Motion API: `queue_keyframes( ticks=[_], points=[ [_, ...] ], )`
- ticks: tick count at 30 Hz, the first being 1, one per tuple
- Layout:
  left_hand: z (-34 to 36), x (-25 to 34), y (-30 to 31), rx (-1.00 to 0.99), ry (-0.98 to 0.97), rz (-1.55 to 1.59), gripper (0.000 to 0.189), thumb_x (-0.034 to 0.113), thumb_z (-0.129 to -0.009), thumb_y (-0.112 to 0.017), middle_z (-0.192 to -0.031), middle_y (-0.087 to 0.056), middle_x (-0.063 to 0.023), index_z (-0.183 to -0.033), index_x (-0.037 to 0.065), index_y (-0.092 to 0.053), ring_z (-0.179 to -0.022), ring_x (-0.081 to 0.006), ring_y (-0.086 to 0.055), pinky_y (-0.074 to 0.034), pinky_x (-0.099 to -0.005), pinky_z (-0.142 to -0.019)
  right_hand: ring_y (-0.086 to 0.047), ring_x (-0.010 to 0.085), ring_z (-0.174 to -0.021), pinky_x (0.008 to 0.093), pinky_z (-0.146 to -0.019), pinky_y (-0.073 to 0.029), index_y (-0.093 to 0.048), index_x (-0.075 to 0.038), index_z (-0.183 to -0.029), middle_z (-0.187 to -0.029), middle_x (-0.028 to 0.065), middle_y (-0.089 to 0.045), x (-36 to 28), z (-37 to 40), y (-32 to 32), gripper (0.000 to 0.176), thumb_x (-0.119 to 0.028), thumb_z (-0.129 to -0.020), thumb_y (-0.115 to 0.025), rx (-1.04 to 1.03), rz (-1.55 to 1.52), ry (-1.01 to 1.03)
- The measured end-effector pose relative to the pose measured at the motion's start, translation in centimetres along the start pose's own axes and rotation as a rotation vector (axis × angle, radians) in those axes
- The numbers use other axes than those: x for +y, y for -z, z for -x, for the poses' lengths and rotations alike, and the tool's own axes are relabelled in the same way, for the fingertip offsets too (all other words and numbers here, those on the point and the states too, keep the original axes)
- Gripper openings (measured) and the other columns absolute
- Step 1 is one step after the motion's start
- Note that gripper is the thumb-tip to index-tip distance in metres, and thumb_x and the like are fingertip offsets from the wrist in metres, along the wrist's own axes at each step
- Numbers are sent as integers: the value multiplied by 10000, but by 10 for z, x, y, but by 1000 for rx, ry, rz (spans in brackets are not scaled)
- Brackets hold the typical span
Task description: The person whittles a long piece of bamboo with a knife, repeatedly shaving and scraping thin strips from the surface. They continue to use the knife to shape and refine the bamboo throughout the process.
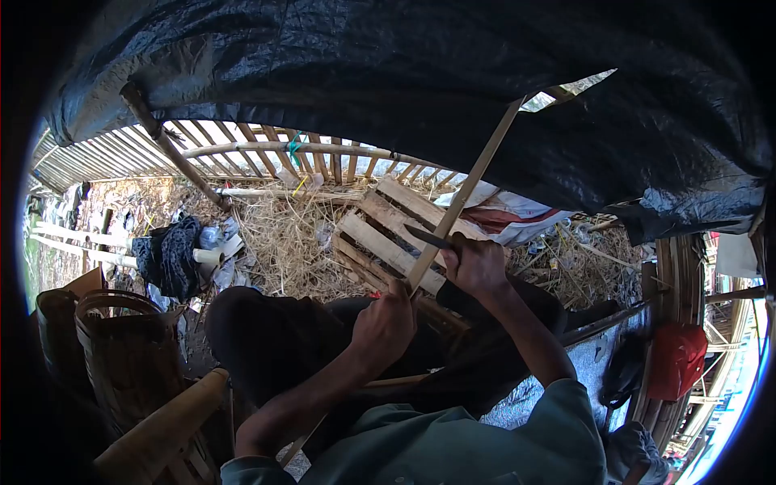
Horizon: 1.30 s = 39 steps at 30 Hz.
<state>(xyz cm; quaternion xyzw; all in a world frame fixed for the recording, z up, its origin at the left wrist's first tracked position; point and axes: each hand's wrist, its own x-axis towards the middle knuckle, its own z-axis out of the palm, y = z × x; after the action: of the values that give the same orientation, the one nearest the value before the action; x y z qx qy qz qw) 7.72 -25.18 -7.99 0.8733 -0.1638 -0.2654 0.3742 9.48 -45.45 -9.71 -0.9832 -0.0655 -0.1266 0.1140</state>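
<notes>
A long, narrow bamboo strip rises at a slant from my hands towards the dark tarp. My left hand is closed round its lower part, just above my lap. Slightly higher and to the right, my right hand is closed on the handle of a knife. The dark blade points up and left and lies across the strip. The handle is mostly hidden by my fingers.
A dark tarp hangs overhead. Beyond my knees lie a wooden pallet and straw. Woven baskets and a thick bamboo pole are at left. A red bag is at right.
</notes>
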Motion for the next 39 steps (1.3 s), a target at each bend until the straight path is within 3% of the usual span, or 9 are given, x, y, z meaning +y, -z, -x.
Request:
queue_keyframes(
  ticks=[5, 8, 11, 16, 20, 26, 33, 36, 39],
  points=[
    [4, 7, -3, 29, -12, -60, 268, 255, -952, -420, -704, -605, -267, -922, -12, -431, -678, -443, -612, -498, -518, -583, -594, 397, -603, 474, -548, -509, -605, -40, -793, -647, 185, -594, 75, -33, 14, 303, -275, -926, -469, -38, 199, -321],
    [1, 3, -2, 48, -25, -4, 278, 245, -943, -454, -648, -583, -276, -882, -25, -435, -639, -460, -598, -478, -528, -556, -595, 423, -694, 491, -598, -506, -607, -29, -847, -759, 223, -607, 90, -36, 5, 285, -269, -926, -474, 91, 192, -249],
    [-1, 3, 3, 21, -54, -3, 289, 270, -952, -424, -642, -588, -268, -906, -14, -447, -644, -449, -605, -489, -532, -544, -602, 388, -544, 455, -467, -512, -621, -34, -778, -604, 217, -574, 98, -41, -6, 334, -313, -916, -500, 358, 146, -68],
    [-2, -5, 2, 70, -107, 85, 252, 217, -942, -449, -604, -561, -254, -882, -28, -450, -598, -448, -577, -450, -509, -503, -581, 325, -479, 409, -433, -471, -585, -32, -763, -501, 118, -537, 68, -37, 13, 270, -258, -899, -527, 190, -1, -88],
    [-9, -23, -3, 119, -311, 325, 182, 134, -927, -485, -623, -550, -229, -872, -36, -455, -566, -427, -547, -399, -466, -474, -574, 262, -470, 373, -468, -461, -578, -67, -771, -542, 70, -546, 21, -11, 11, 199, -245, -859, -579, 174, -92, 254],
    [-16, -33, -9, 209, -460, 324, 129, 76, -915, -493, -610, -529, -219, -889, -48, -471, -544, -412, -526, -379, -460, -482, -619, 246, -483, 354, -434, -489, -593, -36, -775, -559, 84, -596, -20, 7, 2, 382, -411, -846, -577, -146, -45, 158],
    [-17, -24, 0, 175, -417, 310, 156, 101, -931, -466, -639, -544, -232, -897, -51, -476, -584, -428, -536, -386, -474, -504, -597, 283, -471, 403, -456, -483, -577, -69, -727, -543, 87, -578, -14, -1, -3, 366, -428, -789, -611, -180, -28, 85],
    [-20, -26, -2, 349, -543, 203, 175, 109, -935, -464, -649, -548, -230, -872, -52, -491, -603, -429, -544, -389, -475, -513, -606, 241, -454, 365, -422, -470, -604, -44, -783, -530, 87, -582, -10, -4, -6, 478, -511, -851, -529, -107, -7, 151],
    [-18, -18, 5, 281, -472, 243, 185, 114, -935, -468, -657, -552, -228, -847, -46, -500, -612, -427, -546, -390, -474, -518, -604, 246, -448, 365, -420, -472, -609, -43, -780, -518, 87, -578, -9, -5, -11, 481, -507, -862, -516, -50, -1, 157]
  ],
)
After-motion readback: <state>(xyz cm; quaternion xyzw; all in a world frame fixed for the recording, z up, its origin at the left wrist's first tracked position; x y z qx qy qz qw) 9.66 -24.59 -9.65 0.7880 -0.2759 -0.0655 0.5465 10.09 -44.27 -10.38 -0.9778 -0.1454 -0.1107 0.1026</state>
